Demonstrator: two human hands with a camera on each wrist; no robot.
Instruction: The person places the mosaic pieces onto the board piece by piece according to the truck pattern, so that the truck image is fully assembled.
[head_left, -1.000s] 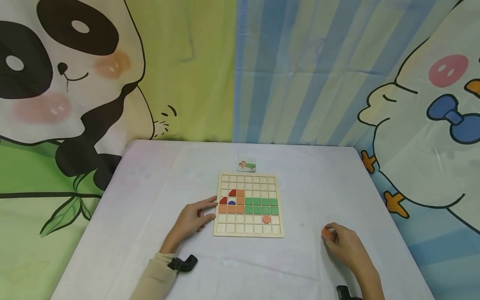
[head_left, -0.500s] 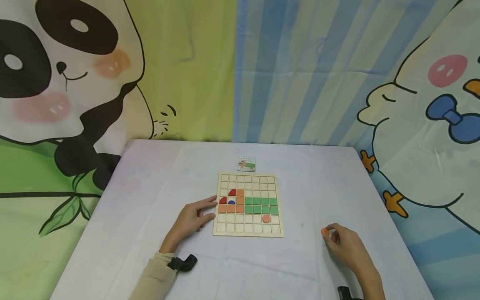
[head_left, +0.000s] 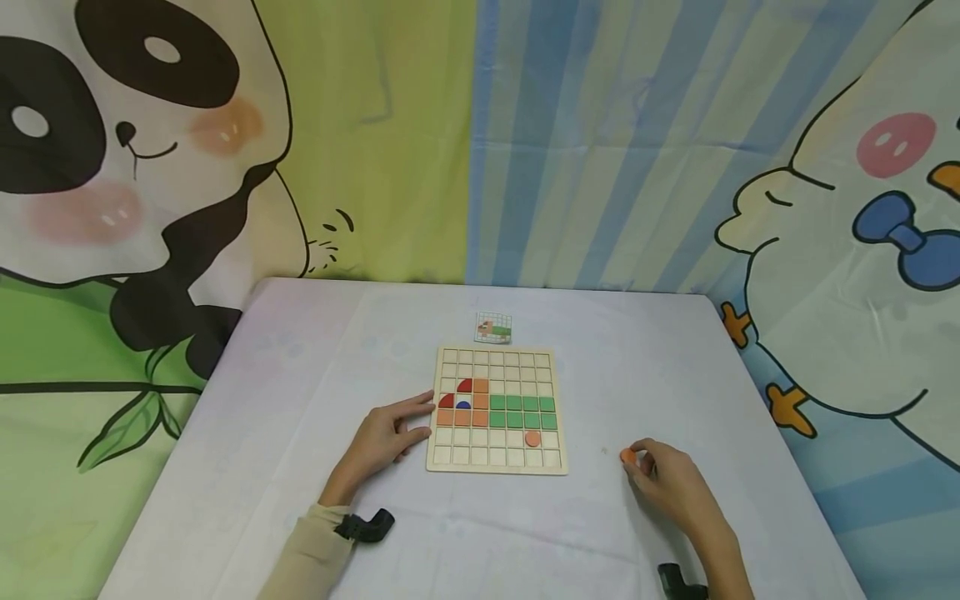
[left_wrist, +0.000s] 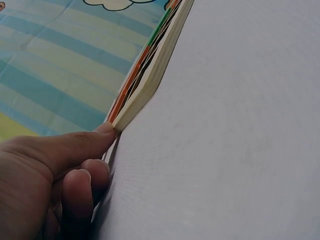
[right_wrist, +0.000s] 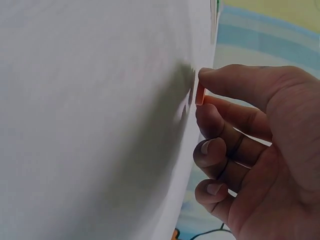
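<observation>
A wooden grid board (head_left: 495, 457) lies on the table. Red quarter-rounds (head_left: 447, 402), orange squares (head_left: 481, 386), green squares (head_left: 522, 412), a blue half-round (head_left: 463, 405) and an orange disc (head_left: 532, 438) sit in its cells. My left hand (head_left: 382, 439) rests at the board's left edge, thumb and index finger spread along it. In the left wrist view the left thumb (left_wrist: 75, 150) touches the board's corner. To the right of the board, my right hand (head_left: 675, 485) pinches a small orange disc (head_left: 627, 456) between thumb and index finger, low over the table.
A small picture card (head_left: 493, 327) with a gridded pattern lies behind the board. The table (head_left: 360, 333) has a white cloth. Printed curtains with a panda (head_left: 176, 67) and a white bird (head_left: 832, 283) hang behind and beside it.
My right hand has moved left towards the board with the orange disc in its fingers. The left hand and the pieces on the board have stayed in place.
</observation>
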